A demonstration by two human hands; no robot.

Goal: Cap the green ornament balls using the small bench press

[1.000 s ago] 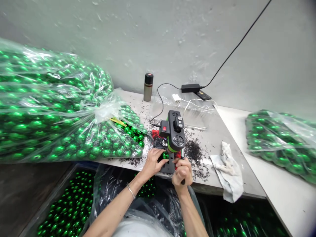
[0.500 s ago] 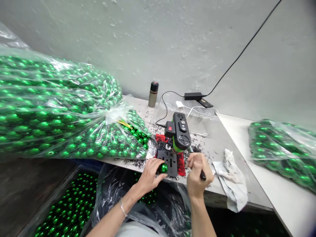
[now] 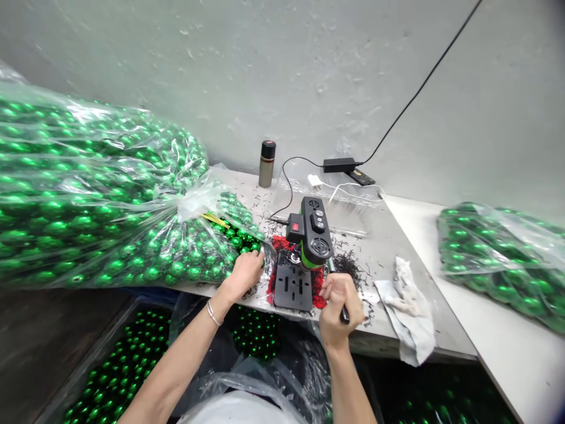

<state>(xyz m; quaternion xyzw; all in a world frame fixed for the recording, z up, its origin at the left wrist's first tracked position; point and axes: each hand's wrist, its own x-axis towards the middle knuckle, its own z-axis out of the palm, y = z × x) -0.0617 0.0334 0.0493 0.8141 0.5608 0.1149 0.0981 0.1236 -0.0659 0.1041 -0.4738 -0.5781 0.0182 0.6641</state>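
Observation:
My right hand (image 3: 341, 306) is wrapped round the black-tipped lever (image 3: 345, 315) of a small black and green press machine (image 3: 315, 231). Below the machine head, its black slotted base plate (image 3: 293, 290) carries no ball and rests on a red mat (image 3: 318, 288). My left hand (image 3: 247, 272) reaches to the mouth of a clear bag of shiny green balls (image 3: 176, 268), at the left of the plate. Its fingers are bent at the bag's opening, and whatever they hold is hidden.
A bottle (image 3: 267, 164) and a black power adapter (image 3: 339, 165) stand behind the machine. Black scraps litter the table (image 3: 379, 235). A white cloth (image 3: 410, 312) hangs over the right front edge. Another bag of green balls (image 3: 498, 253) lies right; green balls (image 3: 128, 359) fill a container below left.
My left hand has moved from the base plate leftward to the bag opening. The green ball that was on the plate is gone from it. My right hand stays on the lever.

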